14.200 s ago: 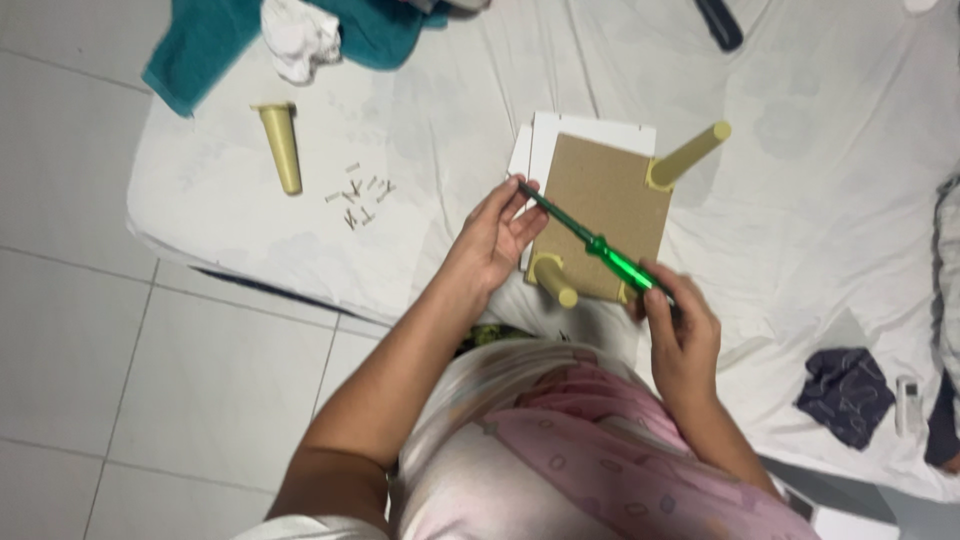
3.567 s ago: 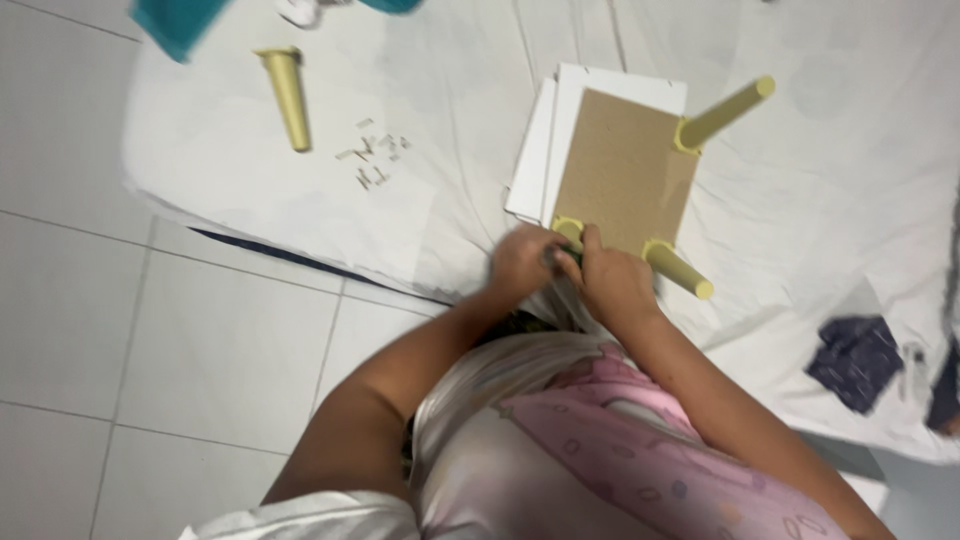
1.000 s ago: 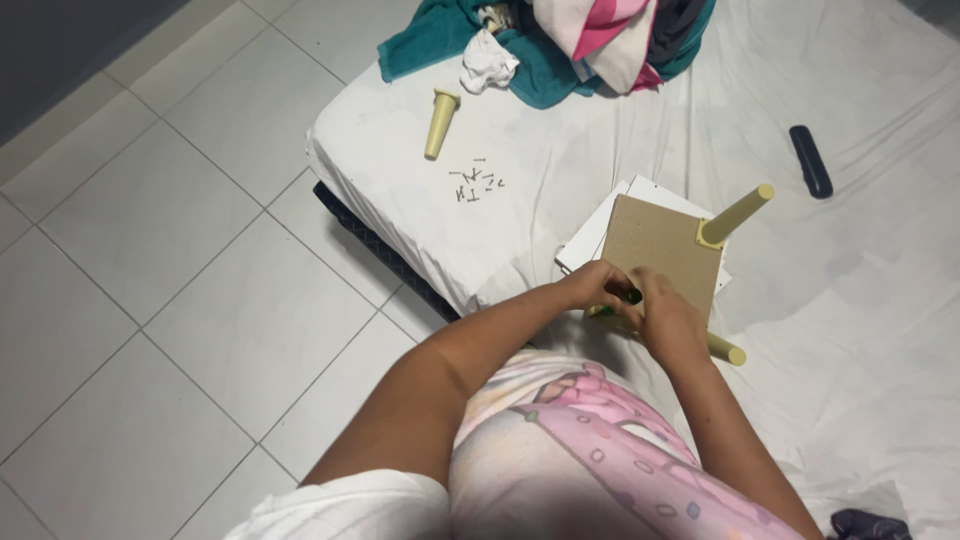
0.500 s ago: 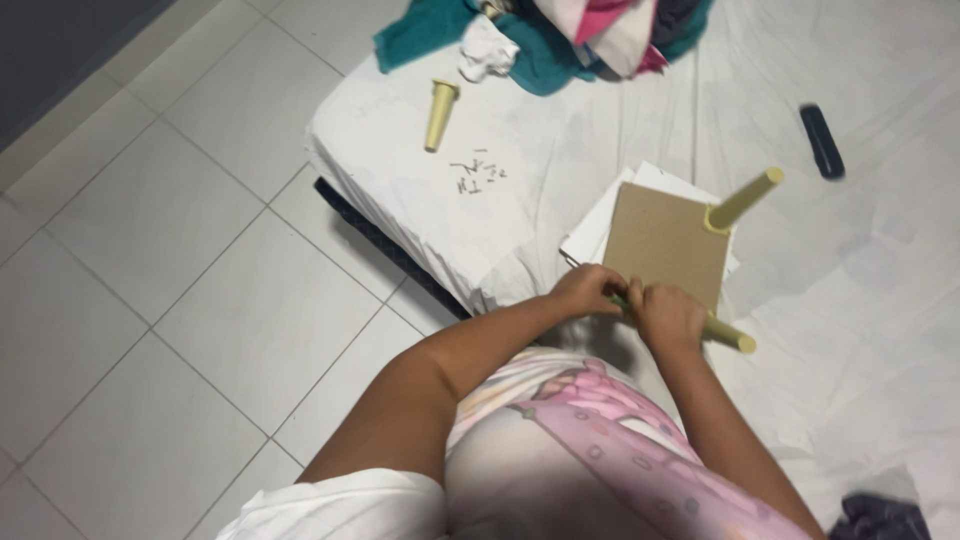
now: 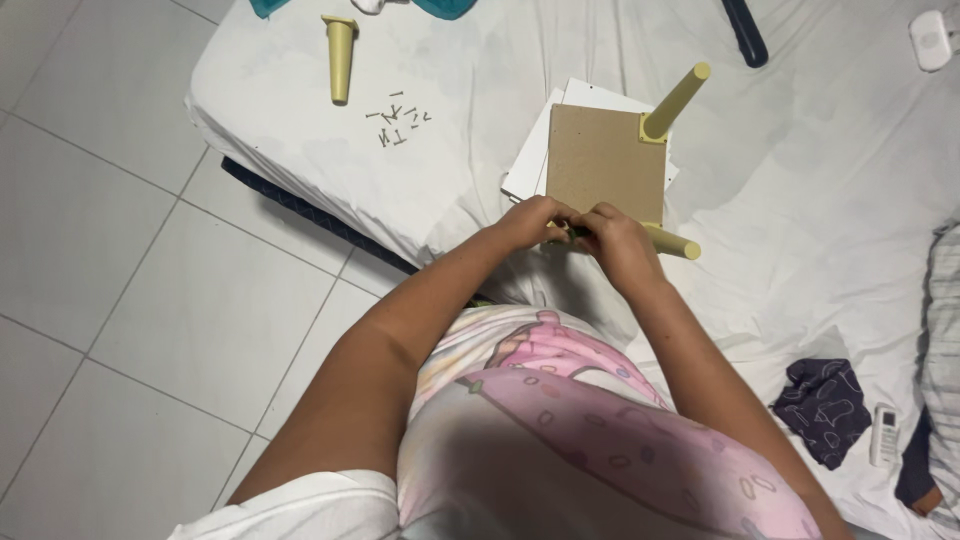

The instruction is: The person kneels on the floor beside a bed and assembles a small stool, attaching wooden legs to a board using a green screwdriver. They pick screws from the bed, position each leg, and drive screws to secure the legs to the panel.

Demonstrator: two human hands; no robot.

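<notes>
- I am bending over the small upturned stool (image 5: 605,160), which is lying seat-down on the white sheet (image 5: 820,170) at the near edge of the bed, with a white panel (image 5: 528,165) showing from under it.
- My left hand (image 5: 530,220) and right hand (image 5: 615,240) are meeting at the stool's near edge, knuckles almost touching.
- The fingers of both hands are curling in together around something small and dark; I cannot tell what it is, nor how tightly I am gripping it.
- One yellow leg (image 5: 675,100) is standing up at the far corner, and another leg (image 5: 672,242) is poking out sideways just beside my right hand.
- A loose leg (image 5: 340,58) is lying well apart on the left of the bed, with a scatter of small screws (image 5: 398,125) near it.
- I am judging the stool to be light and stiff: a thin brown board that would slide easily on the soft sheet.
- I am reckoning the best hold to be the board's edge or the thick base of a leg, since the tapered tips look smooth and slippery.
</notes>
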